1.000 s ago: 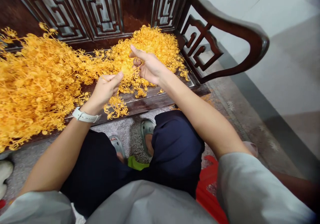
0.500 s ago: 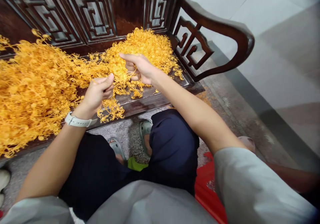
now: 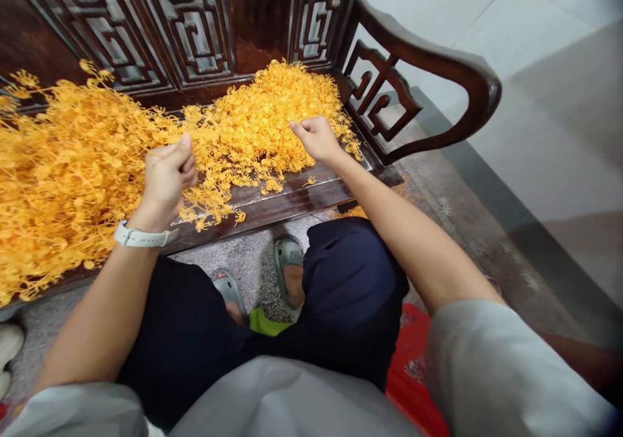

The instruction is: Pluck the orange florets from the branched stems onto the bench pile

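Two heaps of yellow artificial flower sprigs lie on the dark wooden bench: a large tangled heap (image 3: 73, 177) at left and a denser heap of small pieces (image 3: 272, 109) at right. My left hand (image 3: 168, 171), with a pale watch strap on its wrist, is closed in front of the left heap. From below its fingers a yellow sprig (image 3: 209, 210) spreads over the bench's front edge. Over the front of the right heap, my right hand (image 3: 316, 138) is closed, thumb against the curled fingers. Whatever it pinches is hidden.
The bench has a carved lattice back (image 3: 189, 28) and a curved armrest (image 3: 438, 67) at right. Loose yellow bits lie on the bench seat (image 3: 296, 193). Between my legs there is something bright green (image 3: 267, 323). A red stool-like object (image 3: 413, 359) stands beside my right thigh.
My hands have moved apart: the left went left, the right went right over the dense heap. The sprig below my left hand shifted left with it. The view moved slightly.
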Motion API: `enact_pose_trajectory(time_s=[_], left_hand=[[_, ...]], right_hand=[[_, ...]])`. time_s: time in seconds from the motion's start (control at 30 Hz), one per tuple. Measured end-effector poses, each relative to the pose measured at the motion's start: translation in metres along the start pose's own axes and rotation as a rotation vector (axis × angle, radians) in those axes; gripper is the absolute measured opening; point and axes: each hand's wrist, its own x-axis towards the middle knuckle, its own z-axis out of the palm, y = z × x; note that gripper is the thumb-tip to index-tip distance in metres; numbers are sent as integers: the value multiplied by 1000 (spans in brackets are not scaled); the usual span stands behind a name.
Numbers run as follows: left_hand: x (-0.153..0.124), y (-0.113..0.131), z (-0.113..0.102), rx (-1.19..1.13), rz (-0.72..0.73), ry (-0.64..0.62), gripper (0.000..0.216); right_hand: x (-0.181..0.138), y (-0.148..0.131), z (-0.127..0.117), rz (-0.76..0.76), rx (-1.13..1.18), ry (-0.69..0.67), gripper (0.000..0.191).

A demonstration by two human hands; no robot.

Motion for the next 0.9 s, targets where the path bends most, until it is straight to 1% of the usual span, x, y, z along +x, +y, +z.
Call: enact_pose_trajectory(time_s=[0.1,0.17,0.23,0.3,0.37,0.43,0.5,0.53,0.57,0.63,0.7,0.77,0.83,0.9], left_hand=[[5,-3,7,15,-29,-23,80],[6,-5,13,1,-5,-48,79],[5,-9,19,8,60,-63,77],[2,-11,26,73,176,-67,75],[-3,-12,31,181,306,-86,75],[-8,-10,34,271,387,-156,76],[-11,-9,36,305,385,-256,76],[-11,-8,37,309,365,-305,75],[-11,-8,37,311,341,-343,76],[-8,-9,37,322,306,-376,77],[-4,-12,36,337,297,-353,79],[-1,-15,35,344,298,-304,80],[2,-18,34,353,303,-258,81],[2,-21,34,382,321,-219,81]], right_hand=[[-7,-13,4,-3,44,-32,60],[-9,-26,6,25,97,-30,58],[-11,-38,7,28,145,-41,58],[-13,-50,9,39,199,-97,59],[-18,-60,13,124,289,-210,62],[-25,-72,17,248,411,-380,65],[-34,-83,22,326,530,-572,67],[-37,-88,24,335,578,-649,66],[-40,-91,25,327,613,-706,64],[-43,-95,28,273,639,-762,57],[-44,-94,29,209,601,-777,52],[-44,-91,29,179,534,-804,51],[-44,-88,28,187,494,-836,47],[-43,-86,27,199,501,-864,38]])
